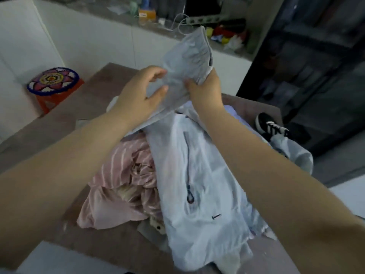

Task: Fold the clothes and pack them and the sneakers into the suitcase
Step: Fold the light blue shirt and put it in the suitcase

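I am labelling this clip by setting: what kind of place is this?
Probably a room in a home: clothes heaped on a brown surface, a red stool with a flower-patterned cover, and a cluttered ledge behind.

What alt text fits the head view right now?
The left hand and right hand grip a pale grey garment lifted over a clothes heap: a white drawstring jacket and a pink striped garment on a brown surface. A black-and-white sneaker lies at the far right.
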Tool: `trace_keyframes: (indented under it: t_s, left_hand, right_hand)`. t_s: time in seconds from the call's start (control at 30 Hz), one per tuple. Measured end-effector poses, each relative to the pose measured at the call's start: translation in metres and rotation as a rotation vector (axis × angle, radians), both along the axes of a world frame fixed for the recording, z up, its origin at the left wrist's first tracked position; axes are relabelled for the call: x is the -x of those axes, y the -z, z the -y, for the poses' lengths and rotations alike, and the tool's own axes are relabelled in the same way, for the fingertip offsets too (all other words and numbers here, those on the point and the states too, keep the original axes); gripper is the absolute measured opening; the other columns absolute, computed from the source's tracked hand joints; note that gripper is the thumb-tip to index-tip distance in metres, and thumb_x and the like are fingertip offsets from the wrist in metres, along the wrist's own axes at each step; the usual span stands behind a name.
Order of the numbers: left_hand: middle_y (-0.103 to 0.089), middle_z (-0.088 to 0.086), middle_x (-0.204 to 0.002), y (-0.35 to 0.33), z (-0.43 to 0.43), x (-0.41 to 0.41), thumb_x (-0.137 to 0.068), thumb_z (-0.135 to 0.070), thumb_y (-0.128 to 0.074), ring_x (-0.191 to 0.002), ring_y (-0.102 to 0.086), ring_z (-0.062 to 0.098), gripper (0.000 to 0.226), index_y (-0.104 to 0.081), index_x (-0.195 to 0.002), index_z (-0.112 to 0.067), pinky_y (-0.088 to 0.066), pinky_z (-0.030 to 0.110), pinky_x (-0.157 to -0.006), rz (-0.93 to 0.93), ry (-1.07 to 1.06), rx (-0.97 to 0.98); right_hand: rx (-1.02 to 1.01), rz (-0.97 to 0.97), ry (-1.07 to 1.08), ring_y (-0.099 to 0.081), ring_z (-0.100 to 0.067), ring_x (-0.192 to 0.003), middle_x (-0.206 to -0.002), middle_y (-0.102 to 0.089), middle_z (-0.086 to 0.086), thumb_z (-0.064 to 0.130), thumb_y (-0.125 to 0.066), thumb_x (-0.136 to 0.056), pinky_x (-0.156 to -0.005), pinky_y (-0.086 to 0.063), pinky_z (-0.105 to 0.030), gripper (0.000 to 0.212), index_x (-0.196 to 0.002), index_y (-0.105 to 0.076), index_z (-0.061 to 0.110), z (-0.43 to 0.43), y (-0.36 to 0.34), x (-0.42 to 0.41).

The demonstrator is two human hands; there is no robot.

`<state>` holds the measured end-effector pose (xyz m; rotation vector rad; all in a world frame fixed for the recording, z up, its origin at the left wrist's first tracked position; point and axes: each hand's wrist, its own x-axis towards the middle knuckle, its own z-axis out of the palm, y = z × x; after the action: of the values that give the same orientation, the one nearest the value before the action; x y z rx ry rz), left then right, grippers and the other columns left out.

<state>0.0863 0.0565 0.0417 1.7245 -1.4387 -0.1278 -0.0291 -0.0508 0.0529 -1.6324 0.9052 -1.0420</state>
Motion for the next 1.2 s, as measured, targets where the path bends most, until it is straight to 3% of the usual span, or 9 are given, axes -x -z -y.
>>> trace_keyframes:
  t_s: [0.2,0.33,0.5,0.6,0.67,0.83,0.97,1.1,1.2]
  left_hand:
    - [-0.044,0.016,-0.140,0.033,0.032,0.035,-0.087,-0.051,-0.046,-0.128,-0.040,0.033,0.067,-0.037,-0.139,-0.010,-0.029,0.042,-0.106,0.220,-0.320,-0.313]
    - [-0.037,0.021,-0.144,0.061,0.032,0.034,-0.094,-0.041,-0.047,-0.130,-0.037,0.037,0.063,-0.028,-0.143,-0.007,-0.031,0.042,-0.108,-0.072,-0.528,-0.484]
    - [-0.051,0.019,-0.133,0.075,0.023,0.021,-0.094,-0.041,-0.044,-0.118,-0.051,0.036,0.054,-0.043,-0.135,-0.007,-0.039,0.040,-0.100,-0.263,-0.664,-0.462]
    - [-0.050,0.025,-0.133,0.072,0.034,0.013,-0.095,-0.041,-0.045,-0.120,-0.049,0.039,0.056,-0.047,-0.131,0.002,-0.038,0.040,-0.098,-0.318,-0.793,-0.465]
    - [-0.050,0.024,-0.132,0.070,0.044,0.006,-0.093,-0.045,-0.047,-0.120,-0.050,0.037,0.060,-0.049,-0.129,0.003,-0.039,0.039,-0.098,-0.413,-0.825,-0.454]
    - [-0.056,0.016,-0.119,0.075,0.058,0.002,-0.089,-0.031,-0.062,-0.095,-0.058,0.039,0.060,-0.043,-0.132,0.006,-0.047,0.035,-0.083,-0.544,-0.824,-0.497]
    - [-0.057,0.026,-0.122,0.083,0.049,0.003,-0.085,-0.016,-0.066,-0.110,-0.056,0.037,0.048,-0.052,-0.125,0.006,-0.046,0.041,-0.094,-0.434,-0.834,-0.456]
    - [-0.058,0.027,-0.119,0.090,0.020,-0.003,-0.089,-0.009,-0.056,-0.109,-0.055,0.040,0.036,-0.055,-0.123,0.004,-0.042,0.038,-0.091,-0.242,-0.804,-0.375]
    - [-0.062,0.024,-0.109,0.086,0.002,-0.015,-0.088,-0.008,-0.057,-0.102,-0.058,0.037,0.029,-0.059,-0.115,0.004,-0.043,0.037,-0.084,-0.163,-0.822,-0.282]
  right_hand:
    - [-0.079,-0.100,0.059,-0.058,-0.017,-0.092,-0.109,-0.061,-0.004,0.005,-0.049,-0.090,-0.077,-0.052,-0.025,0.035,-0.125,-0.049,0.010,0.095,0.015,0.102]
    - [-0.136,-0.223,0.003,-0.058,-0.026,-0.088,-0.106,-0.060,-0.012,0.001,-0.048,-0.091,-0.065,-0.052,-0.026,0.032,-0.122,-0.050,0.006,0.135,0.047,0.146]
    - [-0.123,-0.758,-0.030,-0.056,-0.032,-0.086,-0.091,-0.058,-0.011,0.002,-0.055,-0.084,-0.062,-0.045,-0.031,0.027,-0.111,-0.051,0.003,0.162,0.109,0.178]
    - [-0.142,-0.835,-0.041,-0.049,-0.038,-0.113,-0.127,-0.049,-0.020,0.017,-0.064,-0.084,-0.089,-0.045,-0.044,0.064,-0.137,-0.031,0.004,0.160,0.125,0.183]
    - [-0.007,-0.839,-0.016,-0.028,-0.037,-0.134,-0.147,-0.025,-0.018,0.029,-0.065,-0.084,-0.106,-0.028,-0.046,0.083,-0.147,-0.014,0.008,0.143,0.126,0.183]
    - [0.441,-0.927,-0.394,-0.005,-0.027,-0.144,-0.158,-0.005,-0.003,0.062,-0.038,-0.088,-0.115,0.000,-0.045,0.073,-0.149,-0.009,0.033,0.091,0.129,0.164]
    - [0.296,-1.105,-0.744,-0.004,-0.028,-0.145,-0.159,0.002,-0.001,0.052,-0.042,-0.093,-0.118,-0.004,-0.041,0.075,-0.146,0.009,0.040,0.061,0.157,0.153]
    - [0.312,-1.098,-0.791,-0.012,-0.026,-0.144,-0.159,-0.003,0.000,0.007,-0.034,-0.095,-0.115,-0.010,-0.036,0.074,-0.147,0.011,0.034,0.037,0.166,0.145]
    - [0.352,-1.028,-0.801,-0.029,-0.027,-0.138,-0.157,-0.017,-0.004,0.000,-0.034,-0.092,-0.110,-0.025,-0.034,0.079,-0.148,0.011,0.032,0.016,0.157,0.131]
